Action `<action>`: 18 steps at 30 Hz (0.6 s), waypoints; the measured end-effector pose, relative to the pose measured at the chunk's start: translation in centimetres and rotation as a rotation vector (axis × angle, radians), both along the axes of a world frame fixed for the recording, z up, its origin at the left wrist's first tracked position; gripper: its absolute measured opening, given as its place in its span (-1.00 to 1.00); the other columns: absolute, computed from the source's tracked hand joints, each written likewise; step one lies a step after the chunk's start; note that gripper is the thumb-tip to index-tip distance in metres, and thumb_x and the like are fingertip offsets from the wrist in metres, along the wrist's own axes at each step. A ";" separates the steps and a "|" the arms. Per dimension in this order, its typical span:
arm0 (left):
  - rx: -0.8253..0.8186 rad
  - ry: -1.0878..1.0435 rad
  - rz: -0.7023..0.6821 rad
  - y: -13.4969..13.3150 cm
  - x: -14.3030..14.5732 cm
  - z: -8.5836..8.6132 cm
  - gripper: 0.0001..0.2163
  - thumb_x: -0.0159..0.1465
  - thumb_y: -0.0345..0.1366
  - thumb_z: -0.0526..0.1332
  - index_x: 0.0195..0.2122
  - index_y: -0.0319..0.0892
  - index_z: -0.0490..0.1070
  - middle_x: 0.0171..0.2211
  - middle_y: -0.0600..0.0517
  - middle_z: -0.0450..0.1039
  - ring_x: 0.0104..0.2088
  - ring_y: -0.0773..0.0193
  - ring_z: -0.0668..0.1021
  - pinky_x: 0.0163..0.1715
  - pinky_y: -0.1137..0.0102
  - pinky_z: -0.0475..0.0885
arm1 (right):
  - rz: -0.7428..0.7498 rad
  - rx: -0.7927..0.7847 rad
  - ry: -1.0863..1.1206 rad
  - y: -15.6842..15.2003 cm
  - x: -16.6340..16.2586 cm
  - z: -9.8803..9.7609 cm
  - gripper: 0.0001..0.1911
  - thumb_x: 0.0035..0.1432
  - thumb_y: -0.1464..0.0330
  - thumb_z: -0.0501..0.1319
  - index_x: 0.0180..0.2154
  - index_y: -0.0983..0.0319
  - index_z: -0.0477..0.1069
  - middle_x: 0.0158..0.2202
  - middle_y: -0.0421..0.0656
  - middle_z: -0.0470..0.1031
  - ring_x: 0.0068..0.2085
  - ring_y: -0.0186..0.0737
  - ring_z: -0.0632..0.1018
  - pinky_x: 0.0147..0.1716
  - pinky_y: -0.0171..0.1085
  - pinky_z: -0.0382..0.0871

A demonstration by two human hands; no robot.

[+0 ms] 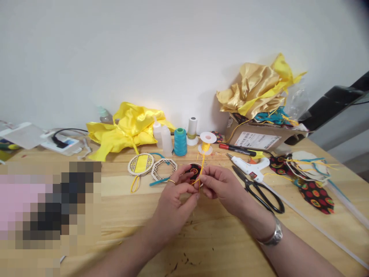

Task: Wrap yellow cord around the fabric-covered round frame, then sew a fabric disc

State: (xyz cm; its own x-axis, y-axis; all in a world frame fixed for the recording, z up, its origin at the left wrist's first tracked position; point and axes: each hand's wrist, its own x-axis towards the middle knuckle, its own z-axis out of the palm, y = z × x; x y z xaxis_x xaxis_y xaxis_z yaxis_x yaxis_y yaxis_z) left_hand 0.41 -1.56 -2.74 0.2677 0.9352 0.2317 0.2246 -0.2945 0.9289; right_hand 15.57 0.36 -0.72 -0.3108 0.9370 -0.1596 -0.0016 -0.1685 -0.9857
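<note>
Yellow cord (pixel 202 163) runs from a white-flanged spool (pixel 208 137) down to my fingers. My left hand (pixel 181 192) pinches the cord's lower end between thumb and fingertips; a ring is on one finger. Close beside it, my right hand (pixel 220 184) grips the cord between thumb and forefinger. Behind the fingertips lies a round piece with dark patterned fabric (pixel 193 169), partly hidden by my hands. To the left are an octagonal wooden frame (pixel 164 170) with blue cord and a round wooden frame (pixel 140 164) with yellow fabric and a yellow loop.
Black scissors (pixel 259 192) and a white glue gun (pixel 250 166) lie right of my hands. A blue thread cone (pixel 180 142) and squeeze bottles (pixel 166 141) stand behind. Yellow fabric (pixel 129 127) is heaped back left; a cardboard box (pixel 256 134) with scraps sits back right.
</note>
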 end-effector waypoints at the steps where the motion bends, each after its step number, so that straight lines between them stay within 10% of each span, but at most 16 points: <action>1: -0.012 -0.009 -0.009 0.0 0.0 0.1 -0.87 0.17 -0.41 0.16 -0.43 -0.14 0.49 0.13 -0.05 0.13 0.01 0.17 0.41 0.08 0.24 0.22 | 0.018 -0.017 0.041 -0.1 -0.1 0.0 -0.79 0.07 0.26 0.13 -0.48 0.27 0.27 -0.70 -0.34 0.21 -0.67 -0.48 0.16 -0.65 -0.42 -0.04; 7: -0.118 -0.032 -0.017 0.0 0.0 1.0 -0.93 0.13 -0.41 0.19 -0.44 -0.15 0.45 0.00 -0.08 0.31 0.10 0.10 0.30 0.09 0.21 0.18 | 0.027 -0.010 0.064 -0.1 0.0 -0.3 -0.82 0.07 0.34 0.14 -0.52 0.26 0.24 -0.67 -0.34 0.20 -0.64 -0.50 0.17 -0.64 -0.43 -0.03; 12: -0.343 -0.356 -0.004 -0.1 0.1 1.3 -0.87 0.11 -0.43 0.20 -0.32 -0.14 0.28 -0.12 -0.05 0.40 -0.11 0.20 0.48 -0.11 0.30 0.36 | -0.016 0.063 -0.107 0.1 0.1 -0.5 -0.83 0.03 0.35 0.14 -0.55 0.25 0.26 -0.67 -0.33 0.21 -0.63 -0.46 0.22 -0.63 -0.41 0.05; 18: -0.422 -0.263 0.004 0.1 0.1 1.5 -0.86 0.14 -0.37 0.18 -0.25 -0.18 0.34 -0.33 0.03 0.45 -0.33 0.29 0.49 -0.32 0.42 0.38 | -0.005 0.187 -0.312 -0.1 0.0 -0.4 -0.87 0.04 0.39 0.14 -0.53 0.24 0.34 -0.65 -0.31 0.24 -0.60 -0.43 0.24 -0.58 -0.40 0.11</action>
